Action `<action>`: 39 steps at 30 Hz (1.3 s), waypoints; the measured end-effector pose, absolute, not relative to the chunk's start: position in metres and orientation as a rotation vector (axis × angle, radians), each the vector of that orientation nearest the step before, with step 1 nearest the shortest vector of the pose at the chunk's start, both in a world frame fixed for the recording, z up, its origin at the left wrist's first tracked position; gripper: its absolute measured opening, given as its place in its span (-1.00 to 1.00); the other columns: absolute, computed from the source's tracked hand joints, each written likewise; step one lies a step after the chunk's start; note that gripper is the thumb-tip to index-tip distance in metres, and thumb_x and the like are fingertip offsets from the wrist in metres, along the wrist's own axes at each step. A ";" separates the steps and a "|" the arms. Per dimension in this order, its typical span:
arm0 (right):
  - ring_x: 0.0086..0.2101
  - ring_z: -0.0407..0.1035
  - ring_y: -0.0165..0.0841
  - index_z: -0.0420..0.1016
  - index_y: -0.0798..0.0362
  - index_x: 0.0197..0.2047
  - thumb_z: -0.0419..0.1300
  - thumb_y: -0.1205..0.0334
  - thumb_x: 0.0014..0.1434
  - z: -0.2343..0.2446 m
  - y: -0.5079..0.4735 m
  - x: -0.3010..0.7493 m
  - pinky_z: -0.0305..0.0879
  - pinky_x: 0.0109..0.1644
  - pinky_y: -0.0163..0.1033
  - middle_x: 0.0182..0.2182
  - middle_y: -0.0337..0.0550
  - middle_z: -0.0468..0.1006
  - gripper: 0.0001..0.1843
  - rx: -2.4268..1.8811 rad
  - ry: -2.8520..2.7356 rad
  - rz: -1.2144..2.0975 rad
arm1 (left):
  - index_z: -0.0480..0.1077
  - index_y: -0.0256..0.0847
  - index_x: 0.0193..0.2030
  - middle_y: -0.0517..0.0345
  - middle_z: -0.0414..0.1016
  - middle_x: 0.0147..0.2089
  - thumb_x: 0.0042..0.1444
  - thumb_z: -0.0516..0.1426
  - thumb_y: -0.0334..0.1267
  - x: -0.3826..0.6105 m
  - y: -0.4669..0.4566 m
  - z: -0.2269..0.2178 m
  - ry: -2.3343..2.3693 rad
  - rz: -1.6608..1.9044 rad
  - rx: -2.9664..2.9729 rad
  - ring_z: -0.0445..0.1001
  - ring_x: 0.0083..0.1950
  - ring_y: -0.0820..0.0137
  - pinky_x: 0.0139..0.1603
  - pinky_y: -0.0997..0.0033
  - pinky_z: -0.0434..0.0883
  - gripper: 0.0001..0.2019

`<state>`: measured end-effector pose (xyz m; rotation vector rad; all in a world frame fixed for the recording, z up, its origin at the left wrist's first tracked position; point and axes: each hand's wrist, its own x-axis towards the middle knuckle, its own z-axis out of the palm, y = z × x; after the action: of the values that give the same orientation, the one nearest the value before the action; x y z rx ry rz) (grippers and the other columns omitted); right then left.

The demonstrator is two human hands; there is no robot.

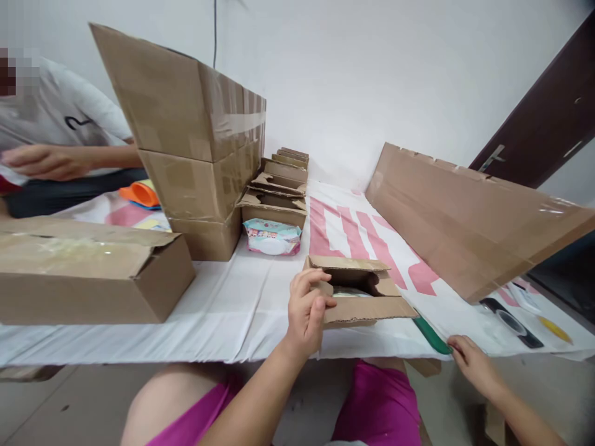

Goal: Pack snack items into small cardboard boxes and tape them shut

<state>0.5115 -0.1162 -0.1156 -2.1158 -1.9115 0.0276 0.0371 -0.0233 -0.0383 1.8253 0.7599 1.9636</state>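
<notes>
A small open cardboard box (357, 311) with raised flaps stands near the table's front edge. Something pale, only partly visible, lies inside it. My left hand (307, 310) grips the box's left side, thumb and fingers around the edge of the cardboard. To the right, my right hand (474, 365) has its fingertips closed at the near end of a long, flat green thing (432, 334) with a rounded tip. The green thing's far end is hidden by the box flap. Beyond the box lies a turquoise and pink soft pack (272, 237), apparently wipes.
Taped boxes (186, 124) are stacked at left behind a closed box (93, 272). Open boxes (279, 186) form a row further back. A large cardboard sheet (465, 217) leans at right, near a black tape dispenser (511, 322). Another person (69, 136) sits at left.
</notes>
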 end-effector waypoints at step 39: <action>0.11 0.34 -0.09 0.48 -0.06 0.11 0.08 -0.17 0.18 0.036 0.053 0.230 0.25 0.17 0.00 0.12 -0.09 0.48 -0.45 -1.568 -2.913 0.747 | 0.30 -0.12 0.14 -0.14 -0.28 0.48 -0.11 0.36 -0.27 0.006 -0.008 -0.036 0.938 1.213 2.053 -0.14 0.48 -0.01 0.35 -0.07 0.15 -0.37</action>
<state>0.2303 0.0530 0.0364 -1.5677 -2.9128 0.7465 0.0061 -0.0078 -0.0363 2.0529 0.9379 1.2125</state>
